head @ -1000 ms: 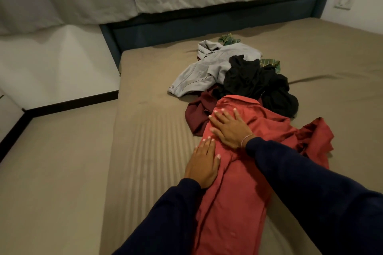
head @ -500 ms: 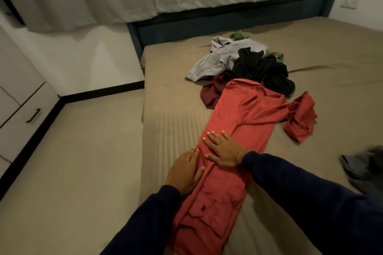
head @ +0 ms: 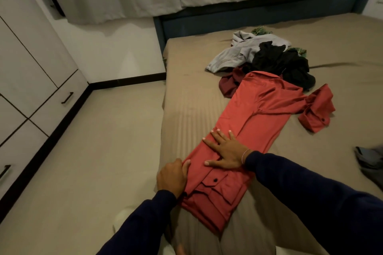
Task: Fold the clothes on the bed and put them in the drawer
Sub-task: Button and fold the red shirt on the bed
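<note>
The long red button-up shirt point(head: 257, 122), lying lengthwise on the tan-sheeted bed point(head: 342, 47), is now showing its lower pocket end. Both hands have slid toward its hem: right hand point(head: 224, 151) pressing flat, left hand point(head: 173, 176) gripping the edge, likely readying a fold.

I see bare bed point(head: 207, 80) sheet left of the red shirt point(head: 255, 122), a strip running from the near edge up toward the headboard point(head: 259, 18); a hand could slide along it. My left hand point(head: 172, 176) sits at the shirt's left edge, my right hand point(head: 226, 151) lies flat across its middle, so both arms cross the near end. Beyond the collar, a pile of clothes point(head: 269, 58) blocks the way straight ahead. The shirt's loose sleeve point(head: 317, 109) lies out to the right, with open sheet past it. A grey garment point(head: 371, 161) lies at the right edge. Left of the bed, open floor point(head: 93, 151) runs to the drawers point(head: 31, 109).
</note>
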Available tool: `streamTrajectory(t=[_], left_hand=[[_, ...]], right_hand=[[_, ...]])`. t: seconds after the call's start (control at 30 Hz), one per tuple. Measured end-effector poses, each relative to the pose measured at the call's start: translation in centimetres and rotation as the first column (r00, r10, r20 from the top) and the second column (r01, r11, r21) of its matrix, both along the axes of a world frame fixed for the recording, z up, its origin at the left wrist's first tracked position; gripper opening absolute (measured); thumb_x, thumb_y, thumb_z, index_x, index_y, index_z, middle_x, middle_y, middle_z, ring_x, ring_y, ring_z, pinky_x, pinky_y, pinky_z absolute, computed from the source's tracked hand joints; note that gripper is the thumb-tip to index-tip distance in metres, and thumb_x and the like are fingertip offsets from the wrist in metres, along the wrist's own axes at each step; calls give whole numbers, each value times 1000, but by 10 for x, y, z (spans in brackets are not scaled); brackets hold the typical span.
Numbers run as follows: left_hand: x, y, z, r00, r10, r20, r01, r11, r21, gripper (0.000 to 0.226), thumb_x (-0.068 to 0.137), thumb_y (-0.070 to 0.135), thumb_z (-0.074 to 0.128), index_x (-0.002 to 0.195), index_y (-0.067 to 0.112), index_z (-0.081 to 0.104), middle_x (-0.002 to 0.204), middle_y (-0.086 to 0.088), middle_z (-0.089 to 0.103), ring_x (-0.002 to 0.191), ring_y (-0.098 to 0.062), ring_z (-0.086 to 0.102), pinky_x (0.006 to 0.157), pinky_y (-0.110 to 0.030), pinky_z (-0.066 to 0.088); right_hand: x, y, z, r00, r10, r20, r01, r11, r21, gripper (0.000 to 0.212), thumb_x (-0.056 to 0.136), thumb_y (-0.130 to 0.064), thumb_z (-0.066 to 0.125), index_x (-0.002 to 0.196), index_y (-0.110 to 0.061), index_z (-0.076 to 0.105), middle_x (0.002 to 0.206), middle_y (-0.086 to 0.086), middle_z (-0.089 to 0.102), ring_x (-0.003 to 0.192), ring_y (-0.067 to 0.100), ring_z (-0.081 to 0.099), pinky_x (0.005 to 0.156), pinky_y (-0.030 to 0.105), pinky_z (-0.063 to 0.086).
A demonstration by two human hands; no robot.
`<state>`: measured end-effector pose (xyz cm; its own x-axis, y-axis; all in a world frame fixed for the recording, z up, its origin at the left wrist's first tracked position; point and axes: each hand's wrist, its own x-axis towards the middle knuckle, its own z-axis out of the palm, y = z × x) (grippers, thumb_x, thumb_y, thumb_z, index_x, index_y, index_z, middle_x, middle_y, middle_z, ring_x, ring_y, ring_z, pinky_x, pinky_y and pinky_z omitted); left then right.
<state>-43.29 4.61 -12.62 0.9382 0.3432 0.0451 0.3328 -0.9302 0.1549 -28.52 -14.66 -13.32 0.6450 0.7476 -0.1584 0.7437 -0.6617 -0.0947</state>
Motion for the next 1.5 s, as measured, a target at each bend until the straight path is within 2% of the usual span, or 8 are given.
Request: streamTrajectory(t=[0.33, 0.43, 0.67, 1.03, 1.2, 1.33, 1.4, 1.5], left_hand=[[-21, 5, 4, 994, 99, -38, -103, 986, -129, 60, 97, 67, 33, 71, 17, 53, 77, -3, 60, 71, -24, 59, 62, -31, 43], [-27, 6, 3, 991, 119, -54, -125, 986, -115, 61, 96, 70, 33, 73, 18, 57, 76, 0, 58, 69, -20, 53, 62, -30, 41], [-27, 17, 11, 988, 150, 33, -152, 986, 69, 61, 88, 79, 33, 76, 22, 48, 79, 0, 64, 74, -22, 64, 59, -30, 43], [121, -79, 17, 856, -496, 147, 494, 868, 54, 41, 87, 34, 33, 95, 10, 65, 88, -10, 65, 80, -31, 64, 68, -39, 53], [209, -127, 34, 776, -619, 119, 630, 770, -100, 40, 102, 19, 38, 137, 3, 50, 137, -18, 54, 126, -34, 50, 106, -40, 35], [289, -160, 36, 731, -667, 144, 682, 708, -183, 43, 103, 10, 40, 146, 1, 40, 149, -19, 42, 137, -32, 40, 113, -35, 27], [328, -175, 30, 729, -673, 124, 682, 699, -213, 47, 104, 10, 35, 151, 2, 33, 156, -18, 33, 146, -30, 30, 118, -34, 22], [373, -197, 24, 715, -690, 107, 693, 681, -236, 48, 106, 11, 33, 153, 5, 29, 161, -15, 25, 151, -28, 19, 122, -39, 16]], right_hand=[[15, 0, 2, 970, -205, -134, 226, 960, 166, 76, 96, -70, 9, 157, -32, -16, 168, 0, -12, 154, 35, -5, 120, 64, 1], [19, 0, -4, 971, -224, -80, 227, 974, 25, 121, 61, -92, -23, 160, -23, -9, 168, 4, -11, 154, 34, -7, 119, 67, -1], [8, 0, -4, 988, -150, 31, 150, 989, 4, 118, 64, -104, 13, 159, -37, -6, 168, 8, -9, 153, 42, -8, 112, 73, -11], [44, -56, 18, 955, -291, -54, 292, 897, 333, 69, 104, -56, 21, 158, -13, 25, 161, 10, 33, 148, 28, 29, 121, 43, 18], [111, -140, 30, 831, -554, 58, 502, 791, 350, 58, 102, -39, 40, 146, -2, 41, 146, 20, 48, 133, 36, 46, 113, 43, 33], [155, -207, 49, 469, -840, 272, 752, 541, 376, 67, 87, -49, 62, 134, -4, 48, 135, 22, 52, 126, 39, 47, 106, 52, 38], [171, -240, 53, 271, -946, 179, 854, 322, 409, 84, 78, -59, 68, 136, -5, 41, 137, 23, 47, 127, 43, 43, 103, 52, 38], [197, -284, 44, 293, -954, -61, 914, 260, 312, 106, 76, -60, 75, 148, -3, 24, 141, 26, 45, 126, 45, 47, 101, 50, 43]])
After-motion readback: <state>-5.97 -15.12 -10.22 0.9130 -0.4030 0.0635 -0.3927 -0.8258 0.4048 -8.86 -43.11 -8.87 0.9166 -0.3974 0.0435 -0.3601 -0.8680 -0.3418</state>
